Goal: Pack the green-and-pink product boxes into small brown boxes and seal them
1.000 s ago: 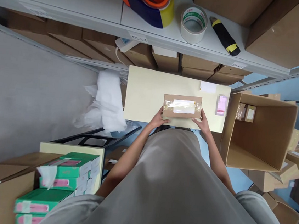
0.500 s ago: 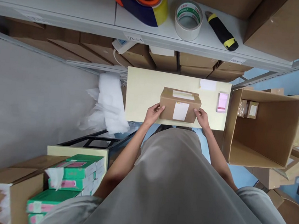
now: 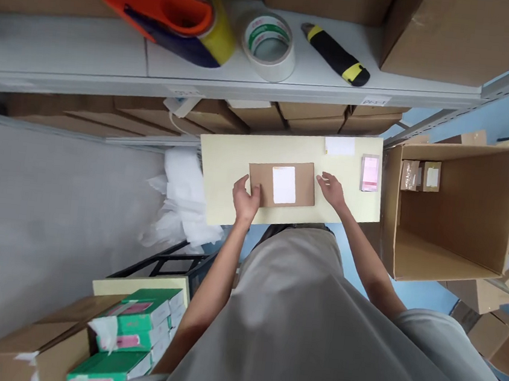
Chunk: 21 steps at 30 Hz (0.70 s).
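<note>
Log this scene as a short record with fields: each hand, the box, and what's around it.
left hand: on the left end of the small box
right hand: open, by the right end of the small box
small box: flat on the table, white label up
shelf: tape dispenser, tape roll, knife
right of table: open carton

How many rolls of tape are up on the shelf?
2. One yellowish roll sits in the orange dispenser; one white roll lies beside the utility knife. More may be hidden.
</note>
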Each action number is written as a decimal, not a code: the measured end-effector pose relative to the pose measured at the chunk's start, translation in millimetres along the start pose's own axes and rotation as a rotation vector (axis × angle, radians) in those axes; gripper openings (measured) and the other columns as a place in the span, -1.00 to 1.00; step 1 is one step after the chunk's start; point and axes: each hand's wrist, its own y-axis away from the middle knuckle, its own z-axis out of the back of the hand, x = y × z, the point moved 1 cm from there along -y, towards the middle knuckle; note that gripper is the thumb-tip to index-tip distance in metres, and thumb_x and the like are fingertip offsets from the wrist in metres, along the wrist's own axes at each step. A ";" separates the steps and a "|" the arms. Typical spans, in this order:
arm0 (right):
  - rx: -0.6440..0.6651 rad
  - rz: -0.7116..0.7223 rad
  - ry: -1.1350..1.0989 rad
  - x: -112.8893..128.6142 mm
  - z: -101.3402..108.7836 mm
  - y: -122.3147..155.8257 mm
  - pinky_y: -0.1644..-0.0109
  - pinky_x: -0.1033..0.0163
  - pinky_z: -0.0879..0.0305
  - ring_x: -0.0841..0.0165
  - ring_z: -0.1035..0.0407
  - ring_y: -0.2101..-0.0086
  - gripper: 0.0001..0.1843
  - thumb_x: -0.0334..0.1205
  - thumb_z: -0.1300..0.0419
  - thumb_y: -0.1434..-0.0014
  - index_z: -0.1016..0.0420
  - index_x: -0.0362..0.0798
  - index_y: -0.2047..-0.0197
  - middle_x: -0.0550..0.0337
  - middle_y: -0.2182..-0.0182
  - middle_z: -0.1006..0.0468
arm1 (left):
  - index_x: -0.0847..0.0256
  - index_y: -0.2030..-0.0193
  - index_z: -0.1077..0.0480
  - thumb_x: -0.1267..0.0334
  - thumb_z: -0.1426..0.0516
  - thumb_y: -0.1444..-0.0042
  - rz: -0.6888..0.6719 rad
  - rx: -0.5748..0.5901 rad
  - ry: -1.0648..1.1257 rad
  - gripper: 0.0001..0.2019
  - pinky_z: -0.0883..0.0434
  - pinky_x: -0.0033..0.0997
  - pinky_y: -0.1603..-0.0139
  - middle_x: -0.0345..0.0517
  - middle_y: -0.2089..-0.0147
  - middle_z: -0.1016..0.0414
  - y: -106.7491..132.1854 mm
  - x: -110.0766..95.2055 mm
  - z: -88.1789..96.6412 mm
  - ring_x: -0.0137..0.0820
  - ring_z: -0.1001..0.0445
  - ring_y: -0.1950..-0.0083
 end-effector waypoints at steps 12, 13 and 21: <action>-0.356 -0.116 0.039 -60.3 56.2 -126.2 -0.38 -0.30 -0.52 -0.13 -0.51 -0.30 -0.12 0.43 -0.14 -0.49 -0.45 -0.20 -0.45 -0.44 -0.35 -0.51 | 0.06 0.06 -0.70 0.25 -0.25 -0.40 -0.475 0.345 0.039 -0.85 -0.44 0.07 -0.53 -0.01 -0.24 -0.67 -37.7 -140.3 -157.7 -0.03 -0.59 -0.33; -0.364 -0.121 0.060 -63.8 53.1 -133.9 -0.41 -0.31 -0.49 -0.15 -0.49 -0.32 -0.11 0.40 -0.14 -0.50 -0.43 -0.24 -0.47 -0.48 -0.36 -0.47 | 0.07 0.09 -0.70 0.24 -0.28 -0.38 -0.456 0.383 0.026 -0.89 -0.45 0.07 -0.51 0.00 -0.21 -0.67 -45.8 -142.2 -178.5 -0.01 -0.61 -0.29; -0.411 -0.068 0.108 -81.4 39.6 -149.1 -0.39 -0.27 -0.50 -0.06 -0.47 -0.26 -0.35 0.14 -0.04 -0.58 -0.48 -0.18 -0.43 -0.33 -0.20 -0.50 | 0.17 0.13 -0.54 0.35 -0.32 -0.27 0.019 0.318 -0.050 -0.93 -0.43 0.23 -0.43 0.30 -0.12 -0.56 -105.5 -111.8 -291.0 0.17 -0.59 -0.25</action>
